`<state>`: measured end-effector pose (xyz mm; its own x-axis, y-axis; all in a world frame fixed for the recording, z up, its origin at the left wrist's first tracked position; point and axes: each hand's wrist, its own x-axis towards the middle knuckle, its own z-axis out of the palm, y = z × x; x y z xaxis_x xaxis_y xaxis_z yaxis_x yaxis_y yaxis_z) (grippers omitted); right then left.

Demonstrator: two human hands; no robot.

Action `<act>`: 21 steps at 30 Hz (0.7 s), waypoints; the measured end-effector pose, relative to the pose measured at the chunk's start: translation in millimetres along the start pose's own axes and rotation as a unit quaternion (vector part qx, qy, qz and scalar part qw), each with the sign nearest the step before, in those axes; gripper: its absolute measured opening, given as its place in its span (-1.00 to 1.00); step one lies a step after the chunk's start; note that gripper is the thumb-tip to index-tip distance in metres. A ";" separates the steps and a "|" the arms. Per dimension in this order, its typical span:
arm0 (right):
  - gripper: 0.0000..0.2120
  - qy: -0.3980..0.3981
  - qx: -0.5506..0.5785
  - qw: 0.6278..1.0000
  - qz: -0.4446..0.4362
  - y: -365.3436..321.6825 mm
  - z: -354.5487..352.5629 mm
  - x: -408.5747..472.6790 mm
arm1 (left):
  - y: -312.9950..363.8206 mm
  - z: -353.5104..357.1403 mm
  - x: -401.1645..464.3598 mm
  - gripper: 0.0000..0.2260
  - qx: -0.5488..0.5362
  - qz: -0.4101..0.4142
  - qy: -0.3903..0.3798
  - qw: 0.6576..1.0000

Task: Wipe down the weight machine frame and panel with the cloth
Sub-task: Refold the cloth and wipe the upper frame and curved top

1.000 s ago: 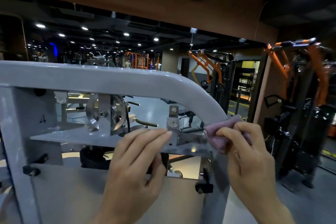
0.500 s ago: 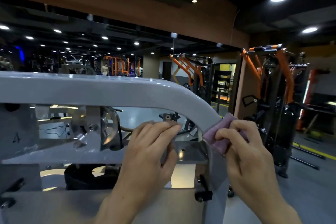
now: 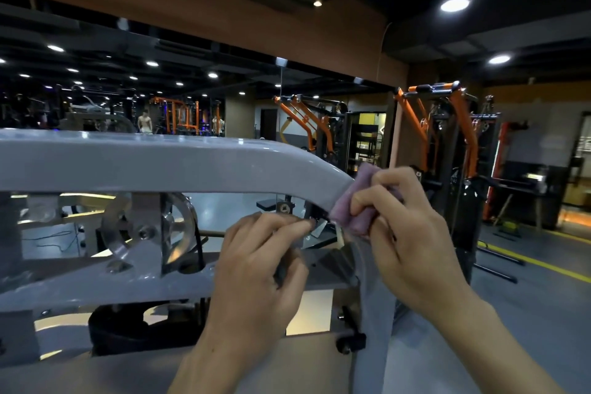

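Now | right hand point(image 3: 412, 233) grips cloth point(image 3: 351, 208) | against frame point(image 3: 192, 163) bend

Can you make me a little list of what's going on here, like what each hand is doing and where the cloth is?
place: gym
machine: grey weight machine frame
cloth: pink cloth, pressed on the frame's curved corner
right hand: right hand, fingers curled round the cloth
left hand: left hand, holds no cloth, fingers on a part inside the frame
inside frame: shiny metal pulley
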<state>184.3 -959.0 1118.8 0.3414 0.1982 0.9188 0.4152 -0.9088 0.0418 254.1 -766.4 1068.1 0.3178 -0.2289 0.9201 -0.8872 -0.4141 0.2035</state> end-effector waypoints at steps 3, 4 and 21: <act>-0.84 -0.006 -0.015 1.000 0.007 8.0 -5.2 -16.4 | -2.3 0.9 0.3 -0.68 -0.013 0.005 0.004 1.000; -0.84 -0.009 -0.019 1.000 0.004 8.2 -5.7 -14.7 | -2.8 1.1 0.7 -0.68 -0.018 0.006 0.004 1.000; -0.81 0.022 -0.092 0.992 -0.086 7.7 11.7 13.4 | -7.4 0.0 8.6 -0.72 -0.046 0.005 -0.027 0.999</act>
<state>202.0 -959.0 1126.8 0.2406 0.3428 0.9080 0.3011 -0.9157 0.2659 263.4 -765.4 1074.5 0.3238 -0.2802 0.9037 -0.9167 -0.3293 0.2264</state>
